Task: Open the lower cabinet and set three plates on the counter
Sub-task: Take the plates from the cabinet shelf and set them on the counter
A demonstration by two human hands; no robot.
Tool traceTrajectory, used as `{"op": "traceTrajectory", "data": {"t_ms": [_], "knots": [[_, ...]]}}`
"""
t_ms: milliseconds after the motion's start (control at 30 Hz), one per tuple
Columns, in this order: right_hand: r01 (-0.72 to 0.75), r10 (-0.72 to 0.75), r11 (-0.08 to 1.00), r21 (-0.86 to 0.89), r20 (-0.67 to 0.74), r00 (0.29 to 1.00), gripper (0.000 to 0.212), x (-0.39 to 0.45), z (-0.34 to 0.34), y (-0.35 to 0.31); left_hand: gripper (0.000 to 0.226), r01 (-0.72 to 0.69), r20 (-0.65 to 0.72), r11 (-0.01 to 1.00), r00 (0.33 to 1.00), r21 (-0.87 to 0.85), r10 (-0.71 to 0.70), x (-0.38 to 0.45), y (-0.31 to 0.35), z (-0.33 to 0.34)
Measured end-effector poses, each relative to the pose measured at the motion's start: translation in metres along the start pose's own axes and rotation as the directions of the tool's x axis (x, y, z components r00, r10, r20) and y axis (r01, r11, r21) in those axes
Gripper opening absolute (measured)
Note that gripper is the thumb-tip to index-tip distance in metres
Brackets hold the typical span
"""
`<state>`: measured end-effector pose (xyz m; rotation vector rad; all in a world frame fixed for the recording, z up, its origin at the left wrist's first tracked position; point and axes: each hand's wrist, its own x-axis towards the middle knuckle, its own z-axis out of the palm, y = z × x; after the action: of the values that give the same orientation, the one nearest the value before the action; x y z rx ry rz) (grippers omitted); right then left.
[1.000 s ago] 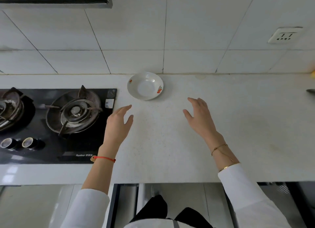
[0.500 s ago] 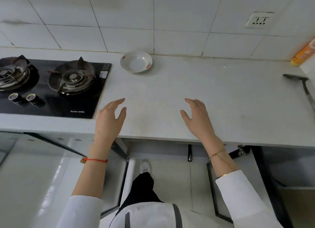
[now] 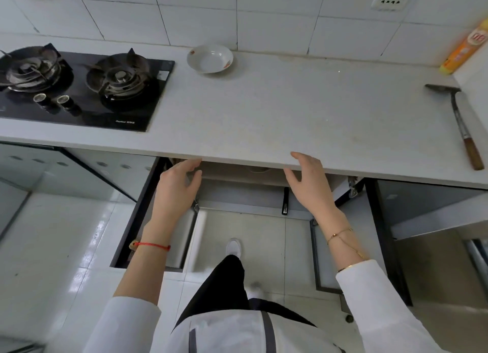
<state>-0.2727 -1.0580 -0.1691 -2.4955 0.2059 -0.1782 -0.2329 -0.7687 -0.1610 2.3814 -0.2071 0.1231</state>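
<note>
Plates are what we are after, and one plate point(image 3: 210, 59) already sits on the desk point(image 3: 277, 115), far back against the tiled wall, just right of the gas hob point(image 3: 79, 88). It is white, shallow, upright, with small red marks on its rim. We judge two more are still to come, so the task is about a third done.

Both doors of the lower cabinet stand open: the left door point(image 3: 155, 215) swung out to our left, the right door point(image 3: 351, 236) to our right. The cabinet opening point(image 3: 237, 178) lies straight ahead of and below both hands, tucked under the front edge of the desk. We cannot see any plates inside; the desk's overhang hides most of the interior, and only a pale rounded shape shows dimly near the top.

Our left hand point(image 3: 177, 189) is empty, fingers loosely spread and slightly curled, its fingertips right at the desk's front edge by the left side of the opening. Our right hand point(image 3: 309, 183) is likewise empty and open, fingers spread, its tips overlapping the desk edge in this view; whether it touches we cannot tell. The two are about equally near the opening, one toward each side.

The coming reach, we judge, goes forward and down under the overhang, so crouching lower will likely be needed.
</note>
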Motion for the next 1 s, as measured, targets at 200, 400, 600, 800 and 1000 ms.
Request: {"op": "traceTrajectory", "data": {"t_ms": [200,400,600,800,1000], "knots": [[-0.037,0.037,0.999,-0.004,0.028,0.999,0.044,-0.010,0.014,0.007,0.034,0.049,0.069,0.999,0.997,-0.023,-0.047,-0.006,-0.012,0.015],[-0.086,0.087,0.996,-0.019,0.049,0.995,0.044,0.008,0.034,0.016,0.034,0.083,0.106,0.996,0.991,-0.042,-0.078,0.020,-0.027,0.040],[-0.101,0.101,0.995,-0.001,0.036,0.994,0.039,0.026,0.059,0.033,0.033,0.102,0.131,0.994,0.987,-0.040,-0.096,0.039,-0.047,0.071],[-0.122,0.121,0.993,0.010,0.059,0.991,0.036,0.023,0.104,0.077,0.031,0.126,0.112,0.991,0.987,-0.054,-0.119,0.029,-0.082,0.124],[-0.079,0.079,0.997,-0.005,0.053,0.995,0.039,0.029,0.166,0.135,0.033,0.096,0.096,0.995,0.991,-0.019,-0.094,0.024,-0.138,0.198]]}}
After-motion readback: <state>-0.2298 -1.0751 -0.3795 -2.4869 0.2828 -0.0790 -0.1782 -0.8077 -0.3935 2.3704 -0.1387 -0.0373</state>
